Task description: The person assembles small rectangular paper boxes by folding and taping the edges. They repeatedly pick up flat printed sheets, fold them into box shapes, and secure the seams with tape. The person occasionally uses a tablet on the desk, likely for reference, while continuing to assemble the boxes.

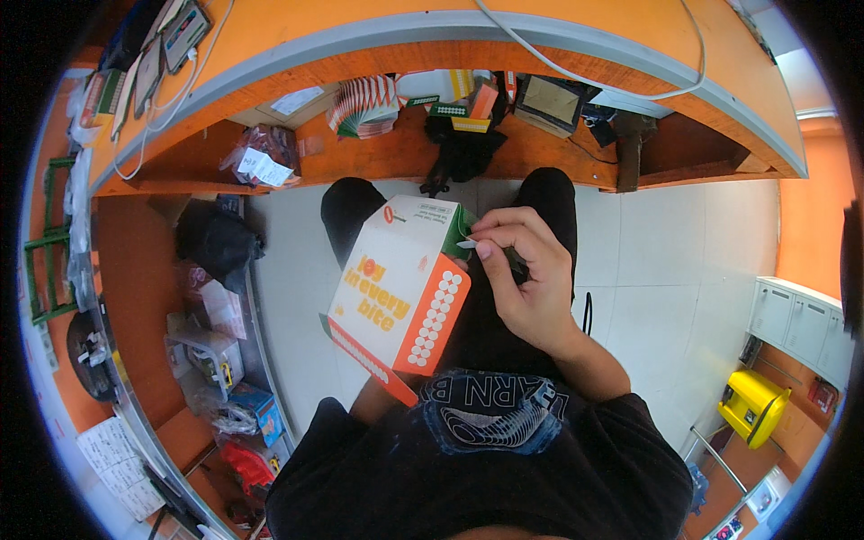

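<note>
A white, orange and green cardboard box (378, 270) is tilted above my lap, with yellow lettering on its white face and rows of white dots on its orange side. At its upper right end, my right hand (531, 274) pinches a small white flap (467, 243) between thumb and fingers. The green inside of the box shows beside those fingertips. An orange flap (373, 362) sticks out at the lower left end. My left forearm (373, 400) reaches up under the box, which hides my left hand and its fingers.
Ahead, an orange desk (432, 40) has a shelf holding fanned printed cards (364, 106), small boxes (472, 103) and a black bag (463, 148). A white cable (603, 76) hangs over its edge. Left stands a cluttered shelf unit (135, 297); right, a yellow container (754, 408) and grey cabinet (801, 315).
</note>
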`<action>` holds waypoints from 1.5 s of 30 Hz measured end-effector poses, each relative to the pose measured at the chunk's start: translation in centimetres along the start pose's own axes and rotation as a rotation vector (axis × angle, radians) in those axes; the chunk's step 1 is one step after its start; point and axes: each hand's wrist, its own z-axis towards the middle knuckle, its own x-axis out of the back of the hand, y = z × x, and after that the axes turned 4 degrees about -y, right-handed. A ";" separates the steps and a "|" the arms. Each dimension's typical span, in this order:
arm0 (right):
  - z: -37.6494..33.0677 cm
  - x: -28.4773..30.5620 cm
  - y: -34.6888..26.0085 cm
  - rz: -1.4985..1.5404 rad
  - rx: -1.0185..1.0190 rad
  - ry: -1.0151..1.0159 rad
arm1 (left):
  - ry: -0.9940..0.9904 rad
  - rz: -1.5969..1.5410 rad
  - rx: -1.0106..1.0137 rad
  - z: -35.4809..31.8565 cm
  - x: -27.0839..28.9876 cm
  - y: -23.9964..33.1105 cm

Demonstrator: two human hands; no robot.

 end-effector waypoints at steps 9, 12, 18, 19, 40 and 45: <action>-0.4 0.2 -1.1 0.001 0.027 -0.067 | -0.012 0.021 -0.001 0.1 0.1 0.4; -0.8 -0.3 -1.6 -0.034 0.065 -0.024 | -0.004 0.033 -0.004 0.1 -0.2 0.7; -0.8 0.1 -1.4 -0.054 0.167 0.037 | -0.028 0.019 0.019 0.7 -0.4 0.2; -0.7 0.2 -1.4 0.013 0.162 0.024 | -0.026 0.023 0.014 0.5 -0.4 0.4; -0.1 2.7 1.7 -0.255 0.115 0.234 | -0.216 0.733 -0.285 0.5 -3.7 0.1; -1.5 4.3 4.4 0.259 -0.328 0.283 | 0.213 1.334 -0.719 2.0 -5.6 3.3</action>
